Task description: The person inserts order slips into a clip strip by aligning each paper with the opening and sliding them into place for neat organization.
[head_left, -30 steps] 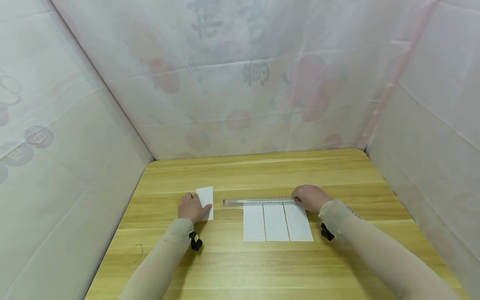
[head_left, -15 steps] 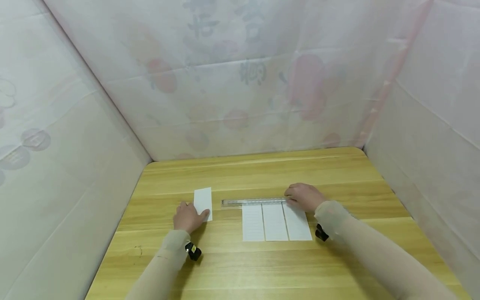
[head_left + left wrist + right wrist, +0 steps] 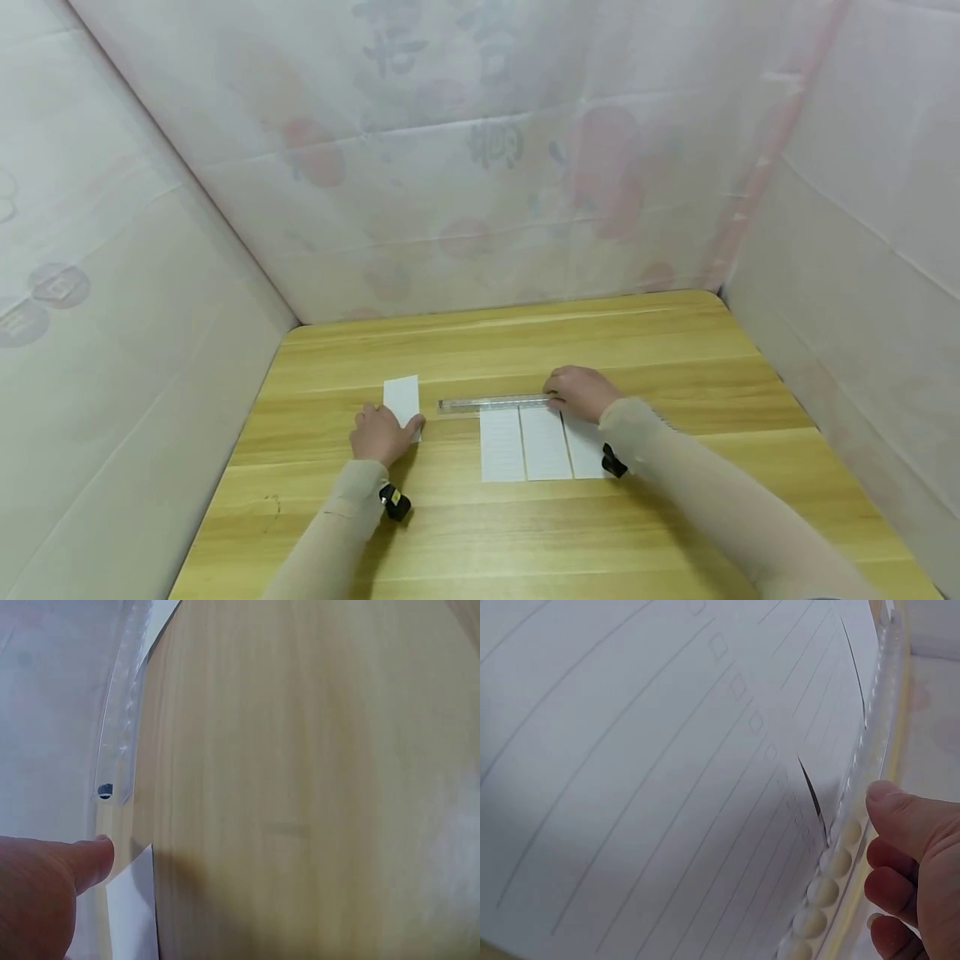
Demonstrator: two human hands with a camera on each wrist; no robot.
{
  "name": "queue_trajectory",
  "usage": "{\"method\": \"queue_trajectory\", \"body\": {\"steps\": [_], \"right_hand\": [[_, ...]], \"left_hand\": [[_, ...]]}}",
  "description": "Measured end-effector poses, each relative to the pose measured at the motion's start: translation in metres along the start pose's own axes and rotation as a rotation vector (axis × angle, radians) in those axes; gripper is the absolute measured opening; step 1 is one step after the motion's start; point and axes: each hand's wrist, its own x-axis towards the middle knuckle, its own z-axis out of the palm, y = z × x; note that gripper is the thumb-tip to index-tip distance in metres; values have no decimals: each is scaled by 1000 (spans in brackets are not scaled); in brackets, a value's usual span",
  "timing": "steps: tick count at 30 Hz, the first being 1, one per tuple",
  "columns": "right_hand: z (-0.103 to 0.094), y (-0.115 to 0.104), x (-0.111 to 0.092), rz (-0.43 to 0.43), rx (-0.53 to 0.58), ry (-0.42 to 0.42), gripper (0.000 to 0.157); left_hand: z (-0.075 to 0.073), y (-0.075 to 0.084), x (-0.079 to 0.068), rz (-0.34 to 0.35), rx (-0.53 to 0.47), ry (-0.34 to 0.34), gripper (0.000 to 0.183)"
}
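Observation:
Three white lined sheets (image 3: 501,446) lie side by side on the wooden table. Across their far edges runs a clear plastic strip (image 3: 487,404), with a row of round bumps showing in the right wrist view. My right hand (image 3: 581,393) pinches this strip, thumb on its edge and fingers curled on the far side. The hand and wrist cover part of the rightmost sheet and the strip's right end. To the left, my left hand (image 3: 381,433) rests on a separate white slip (image 3: 402,396), thumb stretched toward its near right corner. A dark hole marks the strip's left end (image 3: 112,780).
The wooden table (image 3: 465,542) has a rounded back edge. Pale printed cloth walls (image 3: 465,192) stand behind it and on both sides. Each wrist wears a small black camera (image 3: 394,502).
My right hand has slid left along the strip, which stays across the sheets. My left hand has shifted only slightly on the white slip. The head view has drifted a little.

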Motion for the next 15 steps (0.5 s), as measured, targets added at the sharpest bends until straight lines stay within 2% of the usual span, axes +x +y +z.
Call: {"method": "queue_trajectory", "body": {"steps": [7, 15], "right_hand": [[8, -4, 8, 17, -21, 14, 8], [5, -9, 12, 38, -10, 4, 5]], "left_hand": [[4, 3, 3, -12, 22, 32, 79], [5, 4, 1, -21, 10, 42, 77]]}}
